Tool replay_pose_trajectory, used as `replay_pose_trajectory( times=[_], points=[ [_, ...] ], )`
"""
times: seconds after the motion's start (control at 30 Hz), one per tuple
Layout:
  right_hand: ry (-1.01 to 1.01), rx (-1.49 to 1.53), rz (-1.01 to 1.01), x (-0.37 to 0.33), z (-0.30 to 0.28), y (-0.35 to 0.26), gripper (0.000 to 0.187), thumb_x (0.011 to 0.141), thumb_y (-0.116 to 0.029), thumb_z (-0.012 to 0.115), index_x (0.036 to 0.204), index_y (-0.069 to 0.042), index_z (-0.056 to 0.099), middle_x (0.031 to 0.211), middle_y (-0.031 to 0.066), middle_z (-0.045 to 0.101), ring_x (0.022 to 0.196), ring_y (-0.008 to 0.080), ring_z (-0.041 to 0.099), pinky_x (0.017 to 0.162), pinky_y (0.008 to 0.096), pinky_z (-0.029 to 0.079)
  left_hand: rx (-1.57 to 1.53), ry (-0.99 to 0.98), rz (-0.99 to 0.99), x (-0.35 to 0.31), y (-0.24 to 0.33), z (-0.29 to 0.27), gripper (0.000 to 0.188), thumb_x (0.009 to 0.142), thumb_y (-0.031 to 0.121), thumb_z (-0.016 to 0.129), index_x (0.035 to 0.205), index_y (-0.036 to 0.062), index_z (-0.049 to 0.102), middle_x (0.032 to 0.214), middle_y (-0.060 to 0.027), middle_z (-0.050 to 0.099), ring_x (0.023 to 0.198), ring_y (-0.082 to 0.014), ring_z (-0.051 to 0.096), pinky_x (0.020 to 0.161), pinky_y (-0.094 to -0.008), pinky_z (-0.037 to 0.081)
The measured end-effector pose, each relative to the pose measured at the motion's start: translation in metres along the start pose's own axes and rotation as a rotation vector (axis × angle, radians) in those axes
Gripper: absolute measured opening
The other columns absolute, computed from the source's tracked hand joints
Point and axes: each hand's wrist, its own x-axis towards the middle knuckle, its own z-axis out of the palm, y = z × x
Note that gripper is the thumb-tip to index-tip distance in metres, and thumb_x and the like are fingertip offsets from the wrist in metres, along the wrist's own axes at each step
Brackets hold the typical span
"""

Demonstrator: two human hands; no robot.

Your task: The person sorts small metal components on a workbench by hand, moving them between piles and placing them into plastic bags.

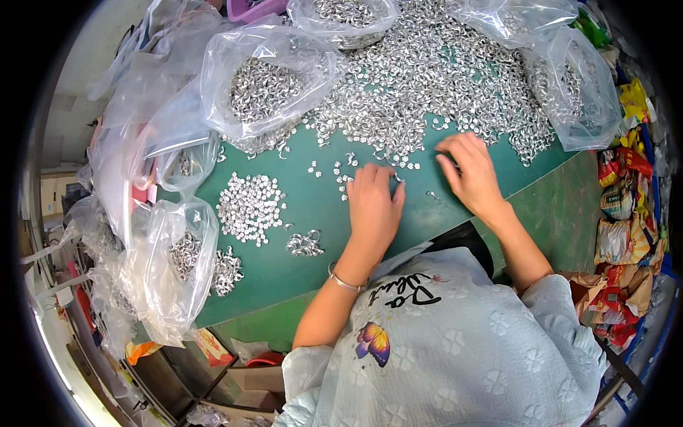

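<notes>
My left hand [373,205] rests low over the green table top, its fingers bent. A small silver metal part [398,178] shows between its thumb and forefinger. Several loose parts [339,169] lie beside these fingertips. Farther right, my right hand [471,174] is held with thumb and fingers apart, nothing visible between them, near the front edge of a large heap of small curved silver metal parts [420,78]. One single part [432,195] lies between the two hands. At the left are a flat cluster of small pieces [250,208] and a smaller pile of curved parts [304,244].
Clear plastic bags of metal parts stand at the back left [263,89], back middle [348,14] and right [575,89]. Another bag [186,256] sits on the left edge. A purple basket [256,10] is at the back. Colourful packages [622,242] line the right side.
</notes>
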Motion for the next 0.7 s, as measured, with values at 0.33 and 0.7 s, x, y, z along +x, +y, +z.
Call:
replay_pose_trajectory(
  times=[0.33,0.7],
  points=[
    [-0.084,0.035,0.022,0.023,0.019,0.006,0.019,0.079,-0.007,0.067,0.096,-0.004,0.058,0.097,0.0100,0.055,0.091,0.0312,0.054,0.079,0.0404,0.044,-0.208,-0.080,0.090,-0.010,0.025,0.011,0.033,0.079,0.004,0.069,0.110,0.0007,0.059,0.106,-0.0161,0.057,0.098,-0.0342,0.054,0.083,-0.0400,0.043],
    [-0.219,0.391,0.179,0.039,0.068,-0.053,0.029,0.086,0.000,0.059,0.114,0.000,0.053,0.109,0.0166,0.048,0.093,0.0377,0.057,0.078,0.0423,0.048,0.162,0.115,-0.094,-0.007,-0.032,-0.027,0.048,0.081,0.010,0.069,0.124,-0.0018,0.050,0.130,-0.0211,0.045,0.123,-0.0389,0.042,0.100,-0.0496,0.034]
  ],
)
